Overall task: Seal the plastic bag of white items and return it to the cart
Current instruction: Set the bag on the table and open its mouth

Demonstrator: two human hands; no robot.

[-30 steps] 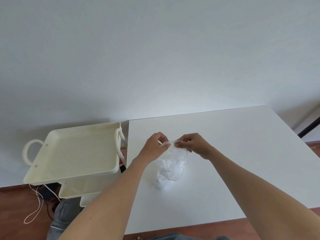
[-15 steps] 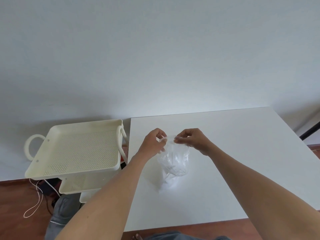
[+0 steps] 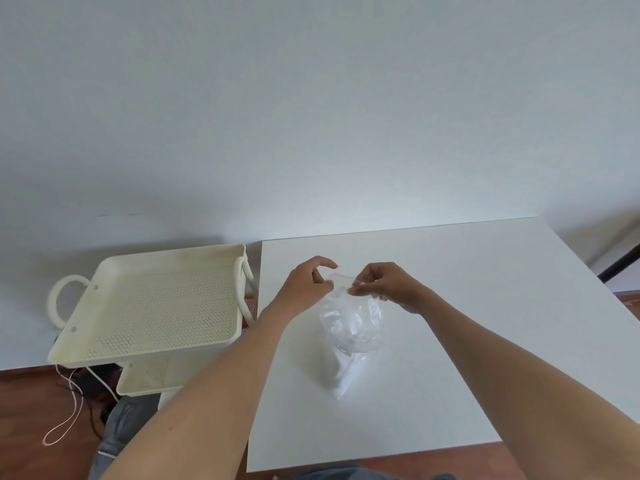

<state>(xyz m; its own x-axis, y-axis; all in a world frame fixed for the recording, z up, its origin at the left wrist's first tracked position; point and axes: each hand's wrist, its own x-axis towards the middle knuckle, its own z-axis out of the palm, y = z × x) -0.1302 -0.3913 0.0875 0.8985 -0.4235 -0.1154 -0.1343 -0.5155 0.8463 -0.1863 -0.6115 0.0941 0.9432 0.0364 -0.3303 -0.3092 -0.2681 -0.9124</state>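
Both hands, left hand point(image 3: 304, 289) and right hand point(image 3: 388, 287), pinch the plastic bag point(image 3: 349, 327) top with their fingers above a white table point(image 3: 485, 306); cream cart point(image 3: 156, 303) beside it, pale wall point(image 3: 311, 116) behind.

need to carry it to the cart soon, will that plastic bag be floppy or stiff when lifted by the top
Probably floppy: the plastic bag is thin, clear and crumpled, hanging from the left hand and right hand. The white items look settled low, so it will likely sag and swing. The film may be slippery.
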